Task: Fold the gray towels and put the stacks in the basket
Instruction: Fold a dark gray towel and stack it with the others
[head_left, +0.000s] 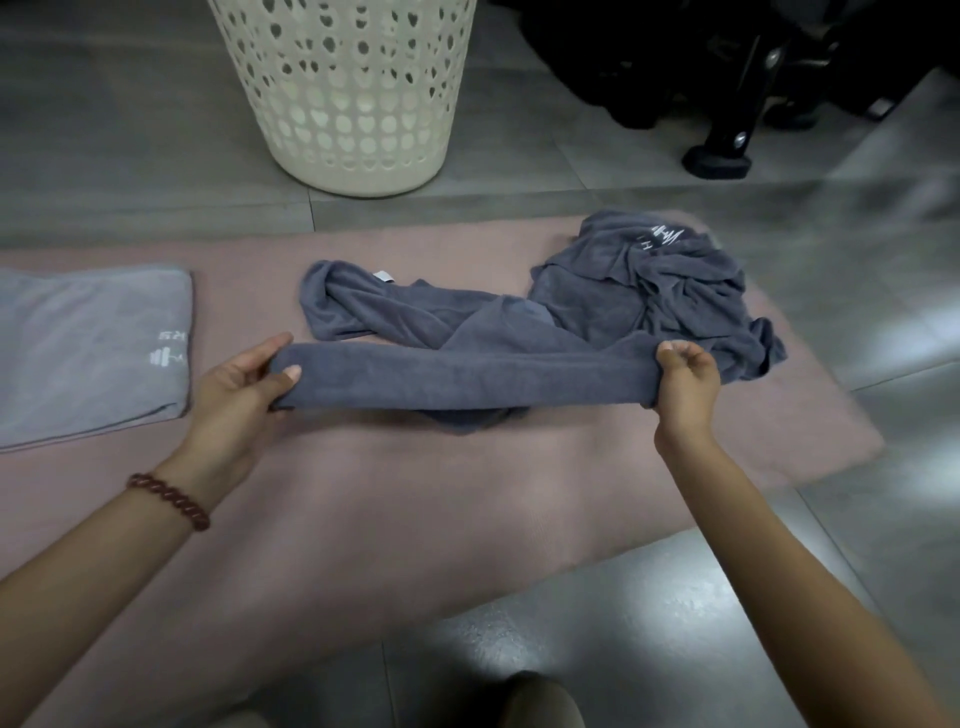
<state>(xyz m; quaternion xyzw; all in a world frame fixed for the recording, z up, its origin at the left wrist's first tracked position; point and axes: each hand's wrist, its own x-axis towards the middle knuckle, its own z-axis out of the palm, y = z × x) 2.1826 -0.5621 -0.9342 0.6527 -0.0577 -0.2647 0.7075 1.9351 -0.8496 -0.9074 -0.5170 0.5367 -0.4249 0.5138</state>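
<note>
- A folded, lighter gray towel (88, 353) lies flat at the far left edge of the pink mat (415, 493), its white printed mark facing me.
- My left hand (244, 384) grips the left end of a dark gray towel (467, 376), thumb on top and fingers curled beneath the edge. A brown beaded bracelet (169, 501) sits on that wrist.
- The cream perforated basket (343, 93) stands upright on the gray tiled floor (779, 597), beyond the mat's far edge and well apart from the towels.
- The dark gray towel is stretched as a flat band between my two hands, just above the mat. The rest of it trails back, twisted, with a small white tag showing.
- My right hand (685, 379) is closed in a fist around the band's right end.
- A crumpled heap of dark gray cloth (649, 280) lies on the mat's far right corner. I cannot tell how many towels it holds.
- Black equipment (727, 140) stands on the floor at the far right.
</note>
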